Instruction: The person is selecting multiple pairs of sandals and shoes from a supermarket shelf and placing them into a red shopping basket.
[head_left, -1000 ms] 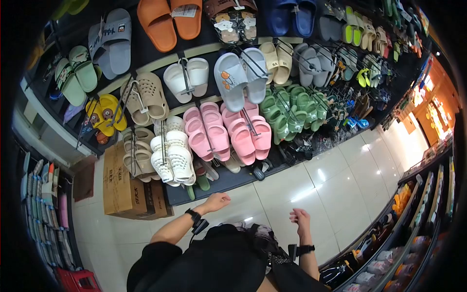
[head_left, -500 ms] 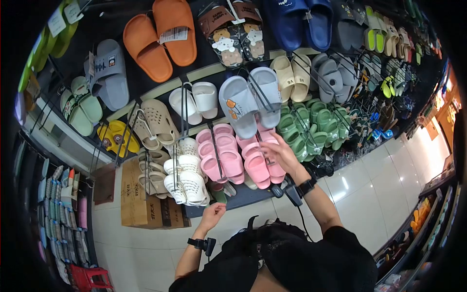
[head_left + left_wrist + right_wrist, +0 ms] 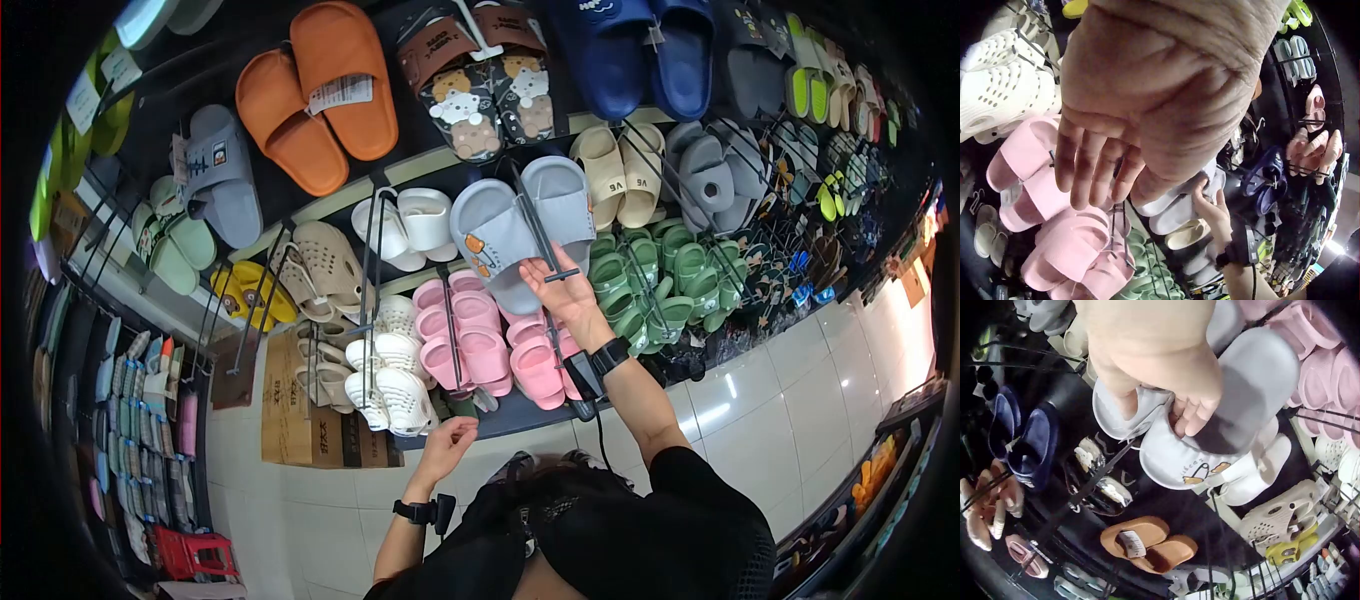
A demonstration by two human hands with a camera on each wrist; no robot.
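Observation:
A pair of light grey slippers (image 3: 490, 225) with an orange cartoon print hangs on a black hook (image 3: 535, 225) at the middle of the rack. My right hand (image 3: 568, 305) is at the pair from below, palm turned up. In the right wrist view its fingers (image 3: 1192, 417) curl into the foot opening of the printed slipper (image 3: 1260, 387), and the thumb lies at the other one (image 3: 1109, 415). My left hand (image 3: 447, 450) holds nothing, its fingers loosely bent, below the white clogs (image 3: 390, 375). The left wrist view shows its palm and relaxed fingers (image 3: 1085, 165).
Pink slippers (image 3: 465, 340) and green slippers (image 3: 675, 285) hang below and beside the grey pair. White slippers (image 3: 405, 230) are to its left, beige slippers (image 3: 625, 175) to its right. Black hooks jut from the rack. A cardboard box (image 3: 290, 420) stands on the tiled floor.
My right hand has risen from low over the floor to the grey slippers and taken hold of them. The left hand stays low with bent fingers. The head view has shifted nearer the rack.

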